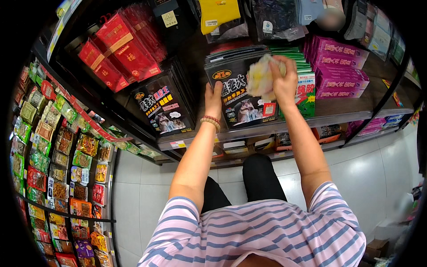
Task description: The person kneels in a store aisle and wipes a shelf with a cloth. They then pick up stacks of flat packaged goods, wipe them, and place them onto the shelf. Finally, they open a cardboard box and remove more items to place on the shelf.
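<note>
A row of black mouse glue-trap packs [247,110] stands on the dark shelf before me. At the left edge of the front pack is my left hand [213,98], its thumb over the pack's face and its fingers behind that edge. My right hand [285,78] holds a crumpled pale yellow and white cloth [263,76] against the upper right of the same pack. The cloth is blurred and hides part of the printing. Green packs [305,96] stand just right of the black ones, partly behind my right hand and wrist.
A second row of black packs [163,110] and hanging red packets [123,50] are on the left. Purple boxes [342,81] are stacked at the right. Packaged socks [220,15] hang above. The shelf's front edge [247,131] runs below my hands; snack racks [63,167] stand at far left.
</note>
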Tool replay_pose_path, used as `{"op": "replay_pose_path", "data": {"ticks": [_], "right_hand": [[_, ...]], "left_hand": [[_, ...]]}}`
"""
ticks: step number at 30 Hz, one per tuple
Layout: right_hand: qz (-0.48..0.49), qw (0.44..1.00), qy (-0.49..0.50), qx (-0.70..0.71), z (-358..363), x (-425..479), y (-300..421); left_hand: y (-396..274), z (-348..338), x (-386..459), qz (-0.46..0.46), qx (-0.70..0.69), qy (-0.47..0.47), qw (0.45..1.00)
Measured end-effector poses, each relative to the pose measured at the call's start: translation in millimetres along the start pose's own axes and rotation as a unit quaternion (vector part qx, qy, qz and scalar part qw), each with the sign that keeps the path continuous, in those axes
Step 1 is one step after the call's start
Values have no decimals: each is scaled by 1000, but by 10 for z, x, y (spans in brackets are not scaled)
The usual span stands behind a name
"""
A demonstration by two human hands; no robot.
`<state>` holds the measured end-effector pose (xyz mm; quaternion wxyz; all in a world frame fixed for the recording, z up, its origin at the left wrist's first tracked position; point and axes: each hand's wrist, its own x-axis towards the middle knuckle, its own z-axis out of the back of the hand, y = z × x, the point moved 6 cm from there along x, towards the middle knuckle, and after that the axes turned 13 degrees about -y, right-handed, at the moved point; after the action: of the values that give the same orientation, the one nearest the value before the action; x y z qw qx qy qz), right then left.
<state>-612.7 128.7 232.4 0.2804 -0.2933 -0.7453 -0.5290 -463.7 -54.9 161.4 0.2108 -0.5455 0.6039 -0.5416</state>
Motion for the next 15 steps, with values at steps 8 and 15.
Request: {"op": "replay_pose_path", "data": {"ticks": [8,15], "right_hand": [[95,987,94,-87,-16,-544,-255],[-12,971,198,-131,449,-1243,-440]], "left_hand": [[54,-9,-135,29,-48,15,998],[93,34,-167,42,-56,23,997]]}}
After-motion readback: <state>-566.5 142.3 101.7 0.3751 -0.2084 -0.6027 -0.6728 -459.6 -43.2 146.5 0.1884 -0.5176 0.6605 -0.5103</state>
